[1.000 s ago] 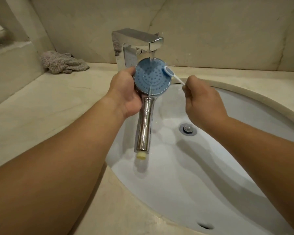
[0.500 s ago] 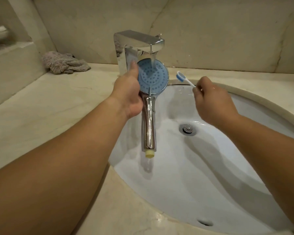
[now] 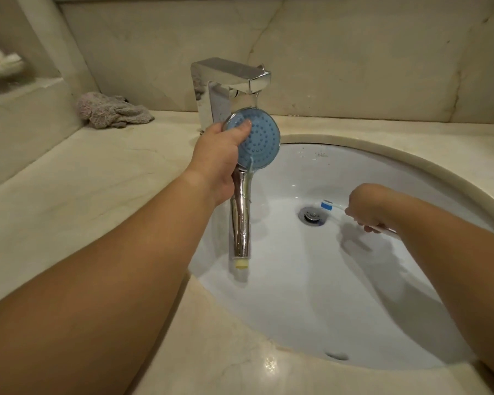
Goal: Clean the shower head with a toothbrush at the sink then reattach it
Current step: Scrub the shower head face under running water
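My left hand [image 3: 217, 155] grips the shower head [image 3: 260, 138] by its neck, thumb lying on the blue spray face. It is held upright under the chrome faucet [image 3: 228, 78], its chrome handle [image 3: 240, 223] hanging down over the basin with a yellowish fitting at the end. A thin stream of water runs from the spout onto the face. My right hand [image 3: 368, 206] holds the toothbrush [image 3: 330, 206] low in the white sink [image 3: 354, 172], its blue-and-white head pointing left just above the drain [image 3: 311, 216].
A crumpled grey cloth [image 3: 111, 109] lies on the beige marble counter [image 3: 83, 181] at the back left. A ledge with a pale object sits at far left. Marble wall panels rise behind the faucet. An overflow hole shows at the basin's near side.
My right hand has dropped the toothbrush away from the spray face, down into the basin beside the drain. My left thumb has slid onto the blue face.
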The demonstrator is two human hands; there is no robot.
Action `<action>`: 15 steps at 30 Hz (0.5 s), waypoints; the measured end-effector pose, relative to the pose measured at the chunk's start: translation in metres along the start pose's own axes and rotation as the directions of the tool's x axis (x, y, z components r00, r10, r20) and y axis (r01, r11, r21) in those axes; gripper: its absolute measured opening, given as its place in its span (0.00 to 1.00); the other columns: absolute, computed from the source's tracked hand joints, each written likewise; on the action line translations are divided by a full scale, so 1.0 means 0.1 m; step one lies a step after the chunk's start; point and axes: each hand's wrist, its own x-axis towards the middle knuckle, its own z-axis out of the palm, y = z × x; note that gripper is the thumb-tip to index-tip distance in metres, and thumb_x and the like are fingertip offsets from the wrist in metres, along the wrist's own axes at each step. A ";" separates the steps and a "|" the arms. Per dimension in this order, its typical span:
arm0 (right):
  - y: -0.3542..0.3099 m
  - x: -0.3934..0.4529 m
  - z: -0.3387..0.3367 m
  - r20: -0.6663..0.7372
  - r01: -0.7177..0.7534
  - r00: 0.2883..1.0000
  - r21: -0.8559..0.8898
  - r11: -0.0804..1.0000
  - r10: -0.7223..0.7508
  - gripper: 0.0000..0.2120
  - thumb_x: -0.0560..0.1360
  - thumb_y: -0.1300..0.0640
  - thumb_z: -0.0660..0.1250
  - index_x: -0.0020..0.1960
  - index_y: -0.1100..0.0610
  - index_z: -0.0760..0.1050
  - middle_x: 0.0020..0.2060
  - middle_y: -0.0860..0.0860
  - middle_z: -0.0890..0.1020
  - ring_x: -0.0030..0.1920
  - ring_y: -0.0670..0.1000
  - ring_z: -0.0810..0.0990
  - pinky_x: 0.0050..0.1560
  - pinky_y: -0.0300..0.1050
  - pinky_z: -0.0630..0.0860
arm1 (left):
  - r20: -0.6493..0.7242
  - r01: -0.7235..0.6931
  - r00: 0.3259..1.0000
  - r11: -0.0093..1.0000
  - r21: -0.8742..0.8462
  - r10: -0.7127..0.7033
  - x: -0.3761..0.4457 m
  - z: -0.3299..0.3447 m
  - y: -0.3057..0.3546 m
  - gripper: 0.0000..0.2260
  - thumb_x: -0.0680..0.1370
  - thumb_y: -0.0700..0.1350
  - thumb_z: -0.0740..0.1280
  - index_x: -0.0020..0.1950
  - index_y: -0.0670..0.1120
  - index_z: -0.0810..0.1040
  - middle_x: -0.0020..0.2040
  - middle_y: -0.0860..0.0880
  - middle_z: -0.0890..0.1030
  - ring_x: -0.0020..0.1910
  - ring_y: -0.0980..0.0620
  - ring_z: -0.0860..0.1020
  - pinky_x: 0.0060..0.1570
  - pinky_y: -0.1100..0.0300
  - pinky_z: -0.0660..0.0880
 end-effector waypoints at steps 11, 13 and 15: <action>-0.47 -0.48 -0.21 -0.131 0.186 0.982 0.804 0.564 -0.137 0.05 0.79 0.63 0.58 0.47 0.64 0.71 0.39 0.59 0.73 0.31 0.52 0.69 0.29 0.42 0.69 | 0.039 -0.078 0.997 0.980 0.182 0.072 -0.10 0.12 0.04 0.03 0.81 0.43 0.69 0.55 0.50 0.79 0.58 0.47 0.84 0.56 0.49 0.83 0.34 0.65 0.78; -0.52 -0.58 -0.22 -0.142 0.208 0.974 0.868 0.452 -0.175 0.03 0.77 0.62 0.63 0.47 0.62 0.71 0.36 0.56 0.70 0.30 0.50 0.65 0.26 0.41 0.63 | 0.063 -0.072 0.996 0.978 0.197 0.061 -0.12 0.14 0.04 0.03 0.82 0.43 0.68 0.54 0.50 0.78 0.57 0.47 0.84 0.56 0.49 0.82 0.41 0.61 0.77; -0.56 -0.62 -0.29 -0.179 0.234 0.969 0.887 0.398 -0.170 0.05 0.77 0.61 0.64 0.49 0.62 0.73 0.35 0.55 0.71 0.28 0.48 0.64 0.26 0.41 0.62 | 0.085 -0.044 0.996 0.972 0.230 0.024 -0.15 0.14 0.04 0.03 0.82 0.43 0.68 0.55 0.50 0.78 0.56 0.48 0.83 0.56 0.48 0.81 0.46 0.56 0.76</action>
